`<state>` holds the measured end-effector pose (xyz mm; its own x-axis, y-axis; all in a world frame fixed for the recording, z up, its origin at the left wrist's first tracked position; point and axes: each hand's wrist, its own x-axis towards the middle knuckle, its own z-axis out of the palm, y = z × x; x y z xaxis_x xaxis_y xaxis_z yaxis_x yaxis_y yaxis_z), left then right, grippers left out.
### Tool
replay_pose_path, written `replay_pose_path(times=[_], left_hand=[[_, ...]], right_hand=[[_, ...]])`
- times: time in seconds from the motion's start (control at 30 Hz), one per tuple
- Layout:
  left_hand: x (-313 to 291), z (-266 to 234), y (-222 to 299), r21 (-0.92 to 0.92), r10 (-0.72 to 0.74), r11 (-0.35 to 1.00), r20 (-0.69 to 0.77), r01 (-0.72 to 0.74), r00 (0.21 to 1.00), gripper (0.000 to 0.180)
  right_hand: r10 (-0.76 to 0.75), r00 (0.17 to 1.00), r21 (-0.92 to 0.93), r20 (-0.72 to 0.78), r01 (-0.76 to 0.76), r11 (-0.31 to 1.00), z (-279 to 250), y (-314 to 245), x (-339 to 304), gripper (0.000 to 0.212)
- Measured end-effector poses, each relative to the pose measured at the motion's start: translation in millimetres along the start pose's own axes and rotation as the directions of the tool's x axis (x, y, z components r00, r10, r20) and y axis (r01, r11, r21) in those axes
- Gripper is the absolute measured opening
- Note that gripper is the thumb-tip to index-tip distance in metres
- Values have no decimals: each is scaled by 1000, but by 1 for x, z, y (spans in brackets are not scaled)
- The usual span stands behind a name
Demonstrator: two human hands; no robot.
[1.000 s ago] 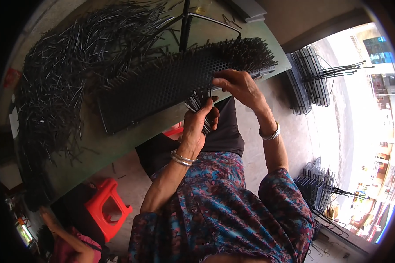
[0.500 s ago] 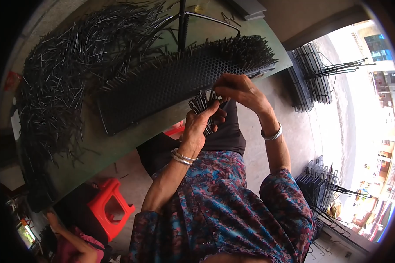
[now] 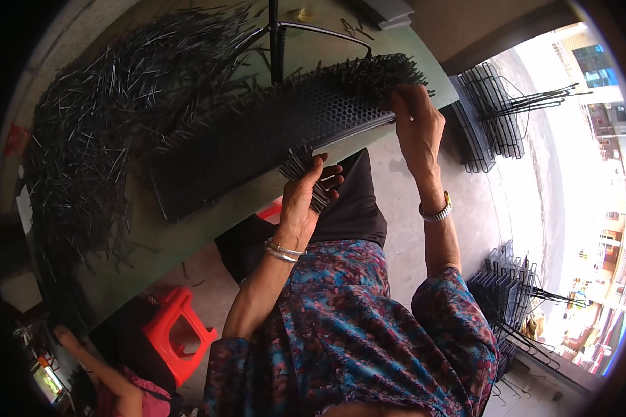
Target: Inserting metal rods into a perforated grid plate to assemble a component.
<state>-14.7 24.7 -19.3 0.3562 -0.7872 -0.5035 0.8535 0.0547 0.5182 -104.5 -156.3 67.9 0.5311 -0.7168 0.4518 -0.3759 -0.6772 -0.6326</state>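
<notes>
My left hand (image 3: 302,196) is wrapped round a bundle of thin black rods (image 3: 297,162), whose ends stick out above and below the fingers. It is just in front of the near edge of a black panel (image 3: 243,139) full of round holes, on the table. At the panel's right end my right hand (image 3: 420,128) is pinched, its fingertips by the near side of many black rods (image 3: 379,75) standing upright in the holes. Whatever is between those fingertips is hidden.
A big heap of loose black rods (image 3: 97,125) covers the left of the greenish table (image 3: 135,267). A black metal stand (image 3: 277,48) rises behind the panel. Below are a red stool (image 3: 181,340) and another person's arm (image 3: 104,372). Wire racks (image 3: 490,118) stand at the right.
My right hand has moved away from the bundle, up and right to the panel's right end. The left hand has shifted slightly left with its rods.
</notes>
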Motion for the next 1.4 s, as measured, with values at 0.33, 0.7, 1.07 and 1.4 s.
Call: replay_pose_path(times=[0.33,0.7,1.07,1.4], left_hand=[[0,-2,-5,-151,-22,988,-38,16,999,17],[-6,-1,-2,-132,-16,991,-103,2,995,25],[-9,-1,-5,-112,-11,994,-21,9,1000,27],[-14,12,0,-99,32,995,-7,-32,999,26]], right_hand=[[-185,971,-169,-154,158,973,33,35,-2,10],[-54,994,-77,90,61,995,15,26,9,8],[-162,975,-249,152,197,948,21,40,19,11],[-198,972,-488,127,235,840,33,41,19,23]])
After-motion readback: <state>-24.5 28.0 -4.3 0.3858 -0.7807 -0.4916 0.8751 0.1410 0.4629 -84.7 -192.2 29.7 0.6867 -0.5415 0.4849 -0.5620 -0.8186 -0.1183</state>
